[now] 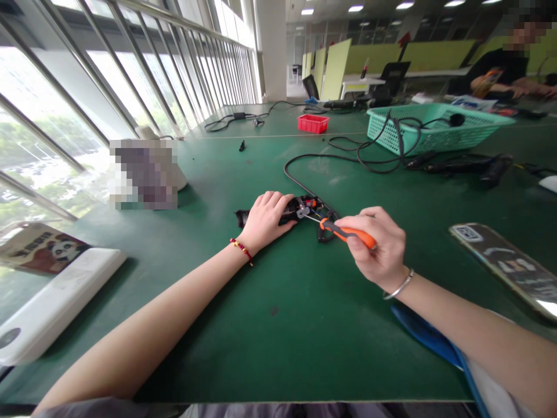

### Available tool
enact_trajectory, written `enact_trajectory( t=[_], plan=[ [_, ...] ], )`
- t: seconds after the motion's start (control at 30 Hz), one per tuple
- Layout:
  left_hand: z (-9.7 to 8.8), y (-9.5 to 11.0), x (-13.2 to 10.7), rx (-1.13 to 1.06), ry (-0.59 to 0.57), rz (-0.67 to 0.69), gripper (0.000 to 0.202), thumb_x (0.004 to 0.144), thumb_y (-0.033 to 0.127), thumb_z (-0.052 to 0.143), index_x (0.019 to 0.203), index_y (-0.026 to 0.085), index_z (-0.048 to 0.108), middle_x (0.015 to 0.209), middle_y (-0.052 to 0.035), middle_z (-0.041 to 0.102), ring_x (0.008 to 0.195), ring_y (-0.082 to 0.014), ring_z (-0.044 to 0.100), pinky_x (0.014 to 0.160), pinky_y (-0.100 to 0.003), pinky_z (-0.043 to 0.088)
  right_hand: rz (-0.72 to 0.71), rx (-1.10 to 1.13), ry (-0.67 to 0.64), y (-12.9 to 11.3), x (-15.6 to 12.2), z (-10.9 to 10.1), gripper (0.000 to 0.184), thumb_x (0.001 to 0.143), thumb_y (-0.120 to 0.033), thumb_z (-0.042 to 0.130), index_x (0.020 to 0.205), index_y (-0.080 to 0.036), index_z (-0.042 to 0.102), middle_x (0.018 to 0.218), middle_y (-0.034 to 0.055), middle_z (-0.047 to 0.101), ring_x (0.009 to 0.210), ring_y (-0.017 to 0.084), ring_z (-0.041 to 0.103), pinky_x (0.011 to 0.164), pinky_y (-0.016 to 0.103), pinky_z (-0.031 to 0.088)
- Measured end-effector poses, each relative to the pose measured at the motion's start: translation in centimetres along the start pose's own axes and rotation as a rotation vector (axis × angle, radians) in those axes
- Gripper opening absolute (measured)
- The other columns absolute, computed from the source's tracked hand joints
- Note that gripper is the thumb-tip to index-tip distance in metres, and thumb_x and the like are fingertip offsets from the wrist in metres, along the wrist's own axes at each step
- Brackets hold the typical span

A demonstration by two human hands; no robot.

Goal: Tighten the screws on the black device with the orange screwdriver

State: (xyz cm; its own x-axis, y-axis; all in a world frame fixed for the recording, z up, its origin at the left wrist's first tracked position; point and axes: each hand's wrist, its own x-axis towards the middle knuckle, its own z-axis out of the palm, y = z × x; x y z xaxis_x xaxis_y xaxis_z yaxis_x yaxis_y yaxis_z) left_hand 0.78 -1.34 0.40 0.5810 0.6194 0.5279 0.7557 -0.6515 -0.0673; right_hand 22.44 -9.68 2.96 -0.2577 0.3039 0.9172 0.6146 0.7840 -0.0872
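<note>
My left hand (266,220) lies palm down on a small black device (300,208) with exposed orange and metal parts, pressing it to the green table (278,325). A black cable (300,165) runs from the device toward the back. My right hand (378,247) is closed around the handle of an orange and black screwdriver (346,232). Its metal tip touches the open end of the device, just right of my left fingers.
A phone (507,264) lies at the right, a white box (52,302) and a panda card (41,248) at the left. Farther back are a red tray (313,123), a green basket (435,125) with cables, and another person (509,72) seated.
</note>
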Motion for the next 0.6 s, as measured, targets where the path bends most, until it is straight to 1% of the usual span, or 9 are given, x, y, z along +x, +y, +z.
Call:
enact_trajectory(
  t=[0.07, 0.17, 0.23, 0.33, 0.47, 0.5, 0.53, 0.6],
  plan=[
    [0.04, -0.04, -0.01, 0.008, 0.001, 0.003, 0.049, 0.083, 0.038, 0.062, 0.123, 0.012, 0.051, 0.106, -0.0110, 0.060, 0.100, -0.0267, 0.052, 0.087, -0.037, 0.043, -0.003, 0.023, 0.006, -0.03, -0.22, 0.10, 0.013, 0.084, -0.021, 0.053, 0.096, -0.024, 0.057, 0.073, 0.0000, 0.065, 0.059, 0.014, 0.054, 0.059, 0.032, 0.047],
    [0.13, -0.16, -0.04, 0.021, 0.001, 0.009, 0.051, 0.084, 0.039, 0.062, 0.124, 0.011, 0.050, 0.107, -0.0114, 0.060, 0.100, -0.0268, 0.052, 0.087, -0.037, 0.043, 0.023, 0.071, 0.058, 0.09, -0.76, 0.55, 0.036, 0.076, -0.020, 0.059, 0.112, -0.022, 0.052, 0.081, 0.0026, 0.062, 0.064, 0.016, 0.056, 0.060, 0.033, 0.049],
    [0.19, -0.24, -0.07, 0.025, 0.002, 0.010, 0.052, 0.084, 0.040, 0.062, 0.125, 0.011, 0.050, 0.106, -0.0115, 0.060, 0.100, -0.0268, 0.052, 0.087, -0.037, 0.043, 0.017, 0.121, 0.071, 0.21, -0.94, 0.78, 0.045, 0.074, -0.021, 0.057, 0.118, -0.020, 0.048, 0.085, 0.0044, 0.061, 0.068, 0.018, 0.057, 0.062, 0.036, 0.050],
    [0.22, -0.31, -0.08, 0.039, 0.012, 0.012, 0.053, 0.083, 0.040, 0.063, 0.126, 0.011, 0.050, 0.106, -0.0114, 0.060, 0.100, -0.0267, 0.052, 0.087, -0.037, 0.042, -0.022, 0.110, 0.087, 0.13, -0.69, 0.76, 0.043, 0.074, -0.020, 0.058, 0.116, -0.020, 0.048, 0.085, 0.0046, 0.061, 0.071, 0.019, 0.059, 0.065, 0.036, 0.051],
    [0.16, -0.31, -0.03, 0.038, 0.014, 0.005, 0.051, 0.084, 0.038, 0.062, 0.126, 0.012, 0.050, 0.107, -0.0113, 0.061, 0.101, -0.0267, 0.052, 0.089, -0.038, 0.042, 0.008, 0.003, 0.060, -0.33, -0.14, 0.46, 0.022, 0.076, -0.017, 0.062, 0.096, -0.023, 0.055, 0.071, -0.0004, 0.062, 0.062, 0.015, 0.056, 0.058, 0.030, 0.050],
    [0.13, -0.29, -0.01, 0.033, 0.013, 0.001, 0.051, 0.084, 0.037, 0.062, 0.127, 0.013, 0.050, 0.107, -0.0114, 0.061, 0.102, -0.0267, 0.052, 0.089, -0.038, 0.042, 0.018, -0.005, 0.055, -0.39, -0.13, 0.46, 0.020, 0.076, -0.018, 0.062, 0.094, -0.024, 0.055, 0.071, -0.0006, 0.062, 0.061, 0.015, 0.056, 0.057, 0.029, 0.050],
    [0.10, -0.27, 0.00, 0.028, 0.010, -0.002, 0.051, 0.084, 0.037, 0.062, 0.127, 0.013, 0.050, 0.108, -0.0114, 0.061, 0.102, -0.0268, 0.052, 0.089, -0.039, 0.042, 0.024, -0.001, 0.061, -0.39, -0.19, 0.51, 0.022, 0.076, -0.018, 0.063, 0.096, -0.024, 0.055, 0.072, -0.0002, 0.062, 0.062, 0.015, 0.057, 0.057, 0.029, 0.050],
    [0.07, -0.24, 0.04, 0.015, 0.006, -0.008, 0.051, 0.084, 0.037, 0.061, 0.127, 0.013, 0.050, 0.108, -0.0115, 0.060, 0.102, -0.0269, 0.052, 0.089, -0.039, 0.042, 0.025, 0.034, 0.086, -0.26, -0.41, 0.69, 0.034, 0.074, -0.019, 0.064, 0.106, -0.023, 0.053, 0.078, 0.0018, 0.063, 0.065, 0.017, 0.058, 0.060, 0.033, 0.052]
  ],
)
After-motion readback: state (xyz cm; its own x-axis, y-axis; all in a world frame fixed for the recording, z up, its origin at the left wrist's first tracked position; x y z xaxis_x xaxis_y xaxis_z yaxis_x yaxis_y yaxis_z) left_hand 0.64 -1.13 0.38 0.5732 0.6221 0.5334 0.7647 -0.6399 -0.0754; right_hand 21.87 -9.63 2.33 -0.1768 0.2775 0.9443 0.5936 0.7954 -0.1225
